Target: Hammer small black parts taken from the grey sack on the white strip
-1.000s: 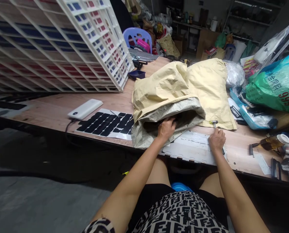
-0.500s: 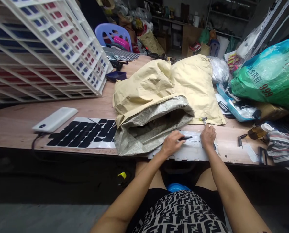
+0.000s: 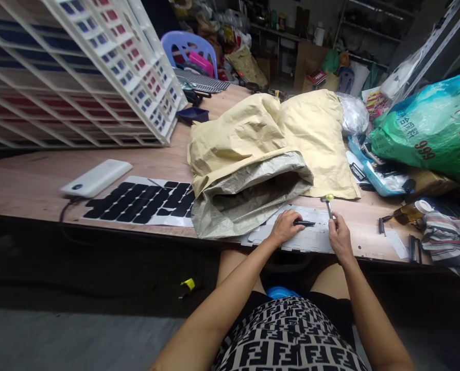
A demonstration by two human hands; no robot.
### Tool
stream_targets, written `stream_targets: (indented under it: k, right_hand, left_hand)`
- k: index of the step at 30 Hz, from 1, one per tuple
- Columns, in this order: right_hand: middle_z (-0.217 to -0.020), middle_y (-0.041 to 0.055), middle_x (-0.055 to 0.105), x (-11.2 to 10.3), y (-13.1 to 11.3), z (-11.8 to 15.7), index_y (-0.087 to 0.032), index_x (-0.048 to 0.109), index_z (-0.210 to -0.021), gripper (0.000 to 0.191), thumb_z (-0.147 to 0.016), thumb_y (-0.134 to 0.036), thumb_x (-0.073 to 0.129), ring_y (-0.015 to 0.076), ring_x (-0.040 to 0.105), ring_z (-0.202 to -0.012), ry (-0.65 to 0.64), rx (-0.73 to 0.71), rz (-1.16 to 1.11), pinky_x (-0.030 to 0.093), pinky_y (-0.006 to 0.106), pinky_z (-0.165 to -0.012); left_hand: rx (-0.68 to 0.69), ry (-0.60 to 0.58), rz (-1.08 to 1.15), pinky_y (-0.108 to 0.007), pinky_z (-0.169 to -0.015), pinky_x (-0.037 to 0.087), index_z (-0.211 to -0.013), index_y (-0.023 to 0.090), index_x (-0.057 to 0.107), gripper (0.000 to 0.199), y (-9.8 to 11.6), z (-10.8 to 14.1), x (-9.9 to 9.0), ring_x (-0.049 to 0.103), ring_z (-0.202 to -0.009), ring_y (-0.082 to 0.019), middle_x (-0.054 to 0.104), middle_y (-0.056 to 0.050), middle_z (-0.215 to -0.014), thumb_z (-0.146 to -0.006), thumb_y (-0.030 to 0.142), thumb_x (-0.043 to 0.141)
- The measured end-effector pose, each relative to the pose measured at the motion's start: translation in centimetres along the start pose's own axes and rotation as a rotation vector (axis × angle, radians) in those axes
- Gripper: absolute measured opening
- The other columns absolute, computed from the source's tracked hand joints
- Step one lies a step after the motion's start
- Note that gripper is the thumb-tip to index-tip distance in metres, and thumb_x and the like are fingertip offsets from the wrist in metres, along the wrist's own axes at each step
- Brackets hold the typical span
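My left hand (image 3: pixel 286 226) is closed on a slim black part (image 3: pixel 305 223), whose far end sticks out to the right. The part lies low over a pale grey plate (image 3: pixel 318 239) at the table's front edge. In my right hand (image 3: pixel 340 234) is a small hammer (image 3: pixel 328 203), held by its handle with the yellowish head raised and pointing away from me. Left of my hands lies a cream sack (image 3: pixel 249 123), its grey-lined mouth gaping toward me. Several flat black pieces (image 3: pixel 137 201) rest in rows on a white sheet.
A white plastic crate (image 3: pixel 137 103) stands at the left, behind a white box with a cable (image 3: pixel 96 178). On the right are a green plastic bag (image 3: pixel 426 134), a blue tray (image 3: pixel 374 175), a brown bottle (image 3: pixel 407 210) and a striped cloth (image 3: pixel 444 232).
The left hand has lowered the black part toward the plate. My right hand has shifted, and the hammer now stands more upright. The whole view has moved slightly.
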State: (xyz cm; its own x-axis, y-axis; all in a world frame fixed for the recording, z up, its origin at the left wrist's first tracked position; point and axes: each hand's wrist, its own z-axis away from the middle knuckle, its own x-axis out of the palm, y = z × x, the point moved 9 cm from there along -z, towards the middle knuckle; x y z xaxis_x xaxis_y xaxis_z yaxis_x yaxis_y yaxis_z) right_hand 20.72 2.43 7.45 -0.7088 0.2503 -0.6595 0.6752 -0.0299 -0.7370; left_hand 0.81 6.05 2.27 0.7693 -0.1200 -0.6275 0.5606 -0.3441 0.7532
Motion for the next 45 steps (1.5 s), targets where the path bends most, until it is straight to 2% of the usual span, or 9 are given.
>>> stream_targets:
  k: [3,7,15,20,25,29,37,42,45]
  right_hand:
    - [-0.108,0.0098,0.071,0.8,-1.3,3.6,-0.017,0.064,-0.127,0.043,-0.093,-0.039,0.048,0.0209,0.065,-0.092,-0.108,-0.092,-0.030,0.052,0.036,-0.087]
    - [-0.121,0.0119,0.069,0.9,-2.1,5.7,-0.018,0.066,-0.124,0.038,-0.094,-0.033,0.048,0.0227,0.064,-0.111,-0.088,-0.159,-0.026,0.051,0.040,-0.099]
    - [-0.120,0.0125,0.069,1.6,-2.0,6.5,-0.018,0.066,-0.122,0.037,-0.093,-0.029,0.046,0.0238,0.064,-0.113,-0.094,-0.187,0.045,0.052,0.042,-0.102]
    - [-0.119,0.0110,0.068,1.7,-3.5,6.2,-0.020,0.064,-0.125,0.036,-0.095,-0.028,0.045,0.0225,0.064,-0.112,-0.077,-0.224,0.043,0.051,0.040,-0.101]
    - [-0.112,0.0107,0.069,3.1,-3.7,6.2,-0.019,0.064,-0.124,0.037,-0.095,-0.027,0.043,0.0228,0.064,-0.105,-0.157,-0.236,0.104,0.051,0.040,-0.097]
    - [-0.112,0.0097,0.068,2.6,-3.2,3.9,-0.021,0.064,-0.124,0.036,-0.095,-0.030,0.044,0.0223,0.063,-0.104,-0.122,-0.226,0.142,0.050,0.037,-0.094]
    - [-0.105,0.0106,0.061,1.5,-0.5,-6.6,-0.018,0.064,-0.126,0.038,-0.094,-0.020,0.043,0.0220,0.054,-0.097,0.127,-0.035,0.618,0.040,0.030,-0.080]
    - [-0.106,0.0138,0.057,3.0,0.8,-7.7,-0.017,0.060,-0.129,0.037,-0.098,-0.022,0.041,0.0248,0.051,-0.098,0.163,-0.047,0.813,0.037,0.034,-0.079]
    - [-0.108,0.0138,0.056,3.4,1.0,-7.4,-0.016,0.057,-0.130,0.036,-0.097,-0.022,0.041,0.0254,0.051,-0.099,0.165,-0.062,0.847,0.038,0.035,-0.079]
  left_hand:
    - [-0.047,0.002,0.003,-0.033,-0.087,0.043,-0.095,0.021,0.069,0.020,-0.3,-0.1,0.1,0.056,-0.095,-0.020,0.063,-0.002,-0.093,-0.078,0.028,0.077]
    - [-0.095,-0.006,-0.006,-0.033,-0.088,0.043,-0.094,0.021,0.070,0.021,-0.4,-0.3,0.1,0.056,-0.097,-0.020,0.062,-0.002,-0.094,-0.076,0.027,0.079]
    - [-0.146,-0.006,0.009,-0.033,-0.088,0.044,-0.093,0.023,0.071,0.020,-0.6,-0.4,0.1,0.057,-0.098,-0.020,0.063,-0.001,-0.095,-0.075,0.027,0.080]
    - [-0.143,-0.013,0.018,-0.033,-0.087,0.043,-0.092,0.024,0.071,0.020,-0.6,-0.5,0.3,0.057,-0.098,-0.020,0.064,0.000,-0.094,-0.075,0.027,0.080]
    - [-0.155,-0.020,-0.013,-0.033,-0.084,0.043,-0.087,0.020,0.068,0.020,-0.6,-0.7,0.2,0.056,-0.096,-0.020,0.063,-0.001,-0.094,-0.074,0.027,0.081]
    - [-0.135,-0.013,-0.004,-0.033,-0.086,0.043,-0.089,0.021,0.068,0.021,-0.4,-0.7,0.1,0.056,-0.096,-0.020,0.063,-0.001,-0.094,-0.074,0.028,0.081]
    - [-0.106,-0.020,-0.001,-0.034,-0.086,0.043,-0.090,0.023,0.068,0.016,-0.4,-0.4,0.2,0.056,-0.096,-0.020,0.062,-0.001,-0.094,-0.077,0.029,0.076]
    - [-0.072,-0.027,-0.027,-0.034,-0.087,0.042,-0.092,0.022,0.064,0.013,0.1,-0.7,-0.4,0.055,-0.096,-0.021,0.062,-0.002,-0.095,-0.083,0.029,0.070]
    - [0.010,0.031,-0.015,-0.034,-0.085,0.043,-0.099,0.020,0.059,0.012,1.6,1.4,-0.9,0.057,-0.093,-0.021,0.063,-0.003,-0.097,-0.089,0.028,0.061]
